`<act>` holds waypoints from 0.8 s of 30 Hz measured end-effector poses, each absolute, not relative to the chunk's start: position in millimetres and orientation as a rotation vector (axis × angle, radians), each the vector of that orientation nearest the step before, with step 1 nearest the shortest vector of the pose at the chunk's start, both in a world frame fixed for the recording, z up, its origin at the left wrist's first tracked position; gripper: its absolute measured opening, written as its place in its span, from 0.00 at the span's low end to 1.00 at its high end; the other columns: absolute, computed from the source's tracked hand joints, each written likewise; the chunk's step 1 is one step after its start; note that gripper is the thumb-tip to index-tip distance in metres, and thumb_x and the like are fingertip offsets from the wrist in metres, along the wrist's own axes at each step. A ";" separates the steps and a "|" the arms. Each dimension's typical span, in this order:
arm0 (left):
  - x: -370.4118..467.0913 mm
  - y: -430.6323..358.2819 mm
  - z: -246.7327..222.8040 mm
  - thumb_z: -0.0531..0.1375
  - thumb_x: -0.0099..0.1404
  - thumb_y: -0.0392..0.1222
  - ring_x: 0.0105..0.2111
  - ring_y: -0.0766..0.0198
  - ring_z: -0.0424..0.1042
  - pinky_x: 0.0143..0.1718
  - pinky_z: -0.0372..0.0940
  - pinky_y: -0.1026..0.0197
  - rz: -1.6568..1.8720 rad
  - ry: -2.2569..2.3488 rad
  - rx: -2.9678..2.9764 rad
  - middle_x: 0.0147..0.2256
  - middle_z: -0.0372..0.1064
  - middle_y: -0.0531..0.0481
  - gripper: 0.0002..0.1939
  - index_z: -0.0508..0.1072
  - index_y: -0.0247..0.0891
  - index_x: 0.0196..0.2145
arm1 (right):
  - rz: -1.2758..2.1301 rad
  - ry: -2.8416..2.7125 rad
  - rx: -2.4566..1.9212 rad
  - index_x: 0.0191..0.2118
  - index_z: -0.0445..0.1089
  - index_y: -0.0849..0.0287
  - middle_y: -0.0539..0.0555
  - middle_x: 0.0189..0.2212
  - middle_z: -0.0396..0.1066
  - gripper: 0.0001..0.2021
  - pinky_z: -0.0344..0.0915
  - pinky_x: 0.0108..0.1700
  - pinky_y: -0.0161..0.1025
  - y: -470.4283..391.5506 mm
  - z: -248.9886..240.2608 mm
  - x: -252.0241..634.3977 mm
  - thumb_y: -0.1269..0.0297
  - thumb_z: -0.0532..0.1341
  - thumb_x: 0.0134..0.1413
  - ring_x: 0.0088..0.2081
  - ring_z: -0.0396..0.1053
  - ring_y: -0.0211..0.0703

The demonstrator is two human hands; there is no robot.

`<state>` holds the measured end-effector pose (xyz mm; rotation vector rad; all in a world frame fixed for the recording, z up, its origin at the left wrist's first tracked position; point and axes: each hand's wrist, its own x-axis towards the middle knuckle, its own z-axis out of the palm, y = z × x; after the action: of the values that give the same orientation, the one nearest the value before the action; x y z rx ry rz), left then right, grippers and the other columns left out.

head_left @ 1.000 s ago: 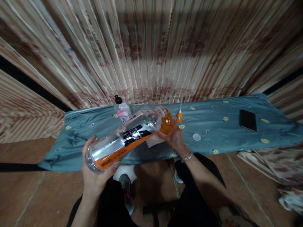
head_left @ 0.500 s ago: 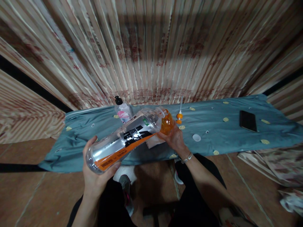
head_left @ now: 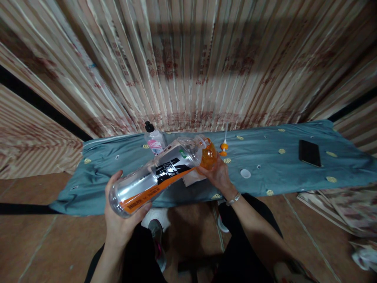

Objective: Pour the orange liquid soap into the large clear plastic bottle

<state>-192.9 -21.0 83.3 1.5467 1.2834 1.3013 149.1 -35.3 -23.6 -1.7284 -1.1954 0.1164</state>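
The big bottle's [head_left: 159, 175] black label lettering is too blurred to read.

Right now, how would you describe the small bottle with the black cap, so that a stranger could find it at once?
Look at the long blue-grey cloth below the striped curtain. Near its left far edge, just behind the big clear bottle held tilted by the left hand and right hand, the small bottle stands upright. Only it has a black cap and a pink label.

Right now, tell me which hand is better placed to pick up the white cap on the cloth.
Right. The right hand holds the small orange container near the white cap, though it must free itself first. The left hand grips the large bottle's base, farther away.
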 end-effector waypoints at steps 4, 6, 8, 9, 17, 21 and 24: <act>-193.9 -19.8 82.7 0.86 0.47 0.63 0.52 0.35 0.88 0.59 0.85 0.36 1.303 1.288 1.537 0.55 0.84 0.42 0.60 0.72 0.46 0.72 | 0.126 -1.202 -1.730 0.74 0.72 0.55 0.68 0.63 0.86 0.47 0.85 0.66 0.73 -36.4 -21.7 149.7 0.39 0.81 0.56 0.62 0.87 0.73; -193.1 -20.1 83.8 0.86 0.46 0.63 0.52 0.34 0.88 0.60 0.85 0.35 1.305 1.293 1.523 0.54 0.85 0.43 0.61 0.72 0.47 0.72 | 0.129 -1.208 -1.742 0.75 0.72 0.55 0.69 0.63 0.85 0.48 0.85 0.66 0.73 -36.7 -20.9 149.4 0.39 0.82 0.56 0.63 0.87 0.74; -191.8 -20.9 85.2 0.86 0.45 0.63 0.52 0.34 0.88 0.60 0.84 0.34 1.312 1.297 1.508 0.54 0.85 0.44 0.60 0.73 0.48 0.72 | 0.125 -1.208 -1.749 0.75 0.73 0.53 0.68 0.64 0.85 0.46 0.85 0.66 0.71 -36.5 -20.7 148.8 0.39 0.82 0.56 0.63 0.87 0.74; -191.2 -21.4 85.9 0.86 0.45 0.62 0.51 0.34 0.88 0.60 0.84 0.34 1.317 1.296 1.501 0.53 0.85 0.44 0.60 0.73 0.48 0.72 | 0.119 -1.203 -1.748 0.75 0.73 0.52 0.67 0.63 0.86 0.46 0.85 0.66 0.70 -36.3 -20.7 148.4 0.39 0.81 0.57 0.63 0.87 0.73; -190.4 -21.9 86.6 0.86 0.47 0.59 0.50 0.37 0.88 0.55 0.86 0.40 1.311 1.274 1.480 0.54 0.85 0.43 0.59 0.73 0.48 0.73 | 0.096 -1.184 -1.723 0.74 0.75 0.52 0.65 0.61 0.87 0.46 0.86 0.64 0.67 -34.9 -22.2 147.8 0.36 0.81 0.56 0.61 0.89 0.70; -190.0 -21.5 86.9 0.87 0.45 0.62 0.49 0.39 0.89 0.52 0.86 0.43 1.328 1.270 1.491 0.53 0.85 0.44 0.61 0.73 0.44 0.72 | 0.078 -1.180 -1.739 0.74 0.74 0.56 0.67 0.61 0.87 0.47 0.86 0.63 0.71 -34.9 -23.5 147.6 0.35 0.80 0.56 0.60 0.89 0.70; -190.1 -21.2 87.1 0.87 0.45 0.65 0.48 0.39 0.89 0.51 0.86 0.43 1.329 1.273 1.518 0.53 0.85 0.43 0.63 0.73 0.43 0.73 | 0.075 -1.182 -1.761 0.74 0.74 0.58 0.68 0.61 0.87 0.48 0.87 0.63 0.70 -34.8 -24.0 147.4 0.36 0.80 0.56 0.60 0.89 0.71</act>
<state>-190.1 -21.2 87.1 1.5182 1.2733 1.3292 147.4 -34.8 -24.0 -1.7611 -1.1825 0.0748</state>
